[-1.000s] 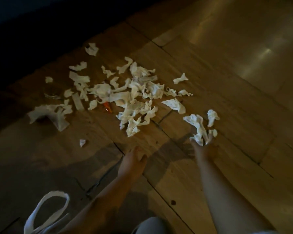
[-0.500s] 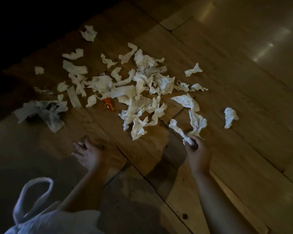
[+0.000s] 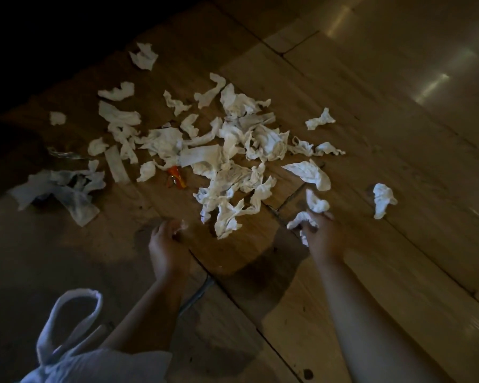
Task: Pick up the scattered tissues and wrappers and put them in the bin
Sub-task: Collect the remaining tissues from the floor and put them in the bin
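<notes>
While the heap of tissues (image 3: 227, 161) lay on the wooden floor (image 3: 371, 244) just beyond both hands, the right hand (image 3: 320, 236) kept its grip closed round a crumpled tissue wad (image 3: 317, 203); the left hand (image 3: 166, 244), grip curled, pinched a small scrap (image 3: 182, 224).

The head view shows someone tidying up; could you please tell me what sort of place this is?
Probably an indoor room, dimly lit, perhaps a home: a polished tiled floor with grout lines, torn tissues strewn across it, and a white bag lying nearby.
</notes>
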